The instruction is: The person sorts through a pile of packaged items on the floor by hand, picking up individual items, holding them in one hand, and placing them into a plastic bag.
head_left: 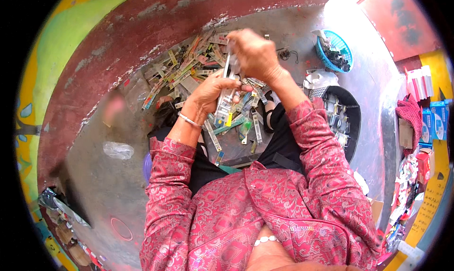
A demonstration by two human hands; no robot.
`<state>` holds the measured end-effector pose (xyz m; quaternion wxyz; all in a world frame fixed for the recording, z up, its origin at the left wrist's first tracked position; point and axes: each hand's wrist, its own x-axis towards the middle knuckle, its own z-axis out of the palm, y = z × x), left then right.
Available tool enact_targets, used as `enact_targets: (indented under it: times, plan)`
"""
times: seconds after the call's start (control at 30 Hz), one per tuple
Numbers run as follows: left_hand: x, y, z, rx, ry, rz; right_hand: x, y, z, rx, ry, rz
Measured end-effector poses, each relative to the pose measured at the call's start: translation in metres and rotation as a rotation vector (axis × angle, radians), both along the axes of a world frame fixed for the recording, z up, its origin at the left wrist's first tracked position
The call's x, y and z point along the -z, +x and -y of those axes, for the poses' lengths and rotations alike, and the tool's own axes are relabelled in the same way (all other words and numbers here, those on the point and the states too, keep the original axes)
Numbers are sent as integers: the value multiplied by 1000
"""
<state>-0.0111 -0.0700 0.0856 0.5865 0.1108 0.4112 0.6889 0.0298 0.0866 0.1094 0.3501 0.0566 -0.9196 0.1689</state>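
Packs: long, narrow blister packs, heaped on the concrete floor ahead of the knees, card backs in mixed colours, lying at all angles as if tipped out for sorting.

Left hand: palm turned up, fingers curled narrow round a pack held upright, lower end hanging toward the lap; grip looks meant to steady it for the other hand. Silver bangle on the wrist.

Right hand: raised above the left, fingers pinched close on the top end of the same pack or a piece of it, apparently to pull or tear; exact contact too small to tell.

Sleeves: red patterned, both forearms bent inward over the lap, bringing the work close under the eyes.

Black tray: on the floor to the right, just beside the right knee, within easy reach, holding small clear items; kind not discernible.

Blue basket: farther right and ahead, holding dark small parts.

Clear bag: crumpled, alone on the floor to the left, well apart from the heap.

Wall: dark red, curving behind the heap; green paint above.

Boxes: blue and red cartons stacked at the far right edge, apart from the work.
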Motion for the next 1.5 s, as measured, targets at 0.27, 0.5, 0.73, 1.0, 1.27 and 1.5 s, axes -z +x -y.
enact_targets:
  times: [0.27,0.5,0.73,1.0,1.27,1.5]
  plan:
    - [9,-18,-5,-258,480,246,-7,8,-57,266,-981,339]
    - [15,-19,-12,-338,473,171,-12,13,16,-80,-445,919]
    - [-1,-13,-9,-218,539,216,6,16,3,-408,-1127,900]
    - [-5,-11,-6,-166,560,175,4,22,-3,-415,-1379,904]
    - [-6,-5,-5,-162,576,152,-1,22,14,-465,-1489,838]
    - [-7,-6,-5,-73,485,142,-3,24,17,-412,-1389,982]
